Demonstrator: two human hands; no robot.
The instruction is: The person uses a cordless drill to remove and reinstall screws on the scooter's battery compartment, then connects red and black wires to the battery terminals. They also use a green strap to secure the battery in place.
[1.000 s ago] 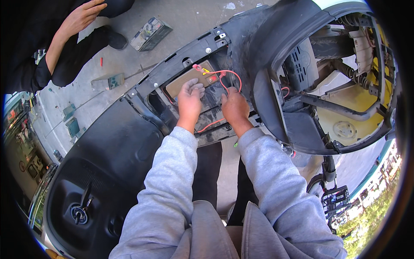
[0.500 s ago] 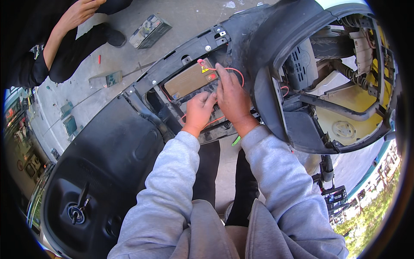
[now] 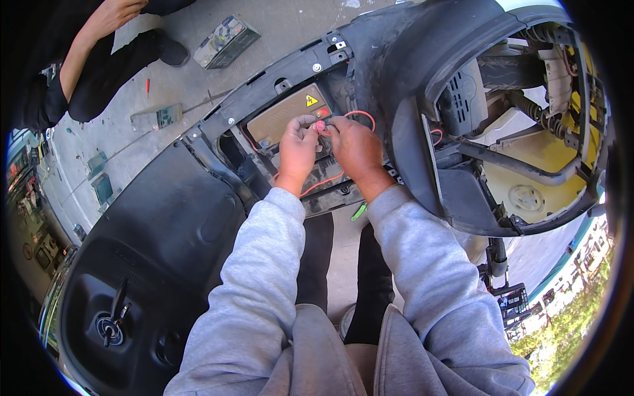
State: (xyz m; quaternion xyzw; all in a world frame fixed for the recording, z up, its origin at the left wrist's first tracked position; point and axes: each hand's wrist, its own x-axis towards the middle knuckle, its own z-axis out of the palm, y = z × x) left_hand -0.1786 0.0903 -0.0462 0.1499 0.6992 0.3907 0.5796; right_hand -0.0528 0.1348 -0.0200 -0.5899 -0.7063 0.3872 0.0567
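I count two: left hand (image 3: 296,150) and right hand (image 3: 357,146), both pinching one red cable end (image 3: 321,125) near one battery (image 3: 284,119).

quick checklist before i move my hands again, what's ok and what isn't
1. Fingertips on the red connector: ok, left hand and right hand meet at it.
2. Connector firmly fastened: cannot tell, fingers cover much of it.
3. Gloves on: not ok, both hands are bare.
4. Yellow warning label uncovered on the brown battery: ok.
5. Co-worker's hand clear of the battery: ok, well apart.
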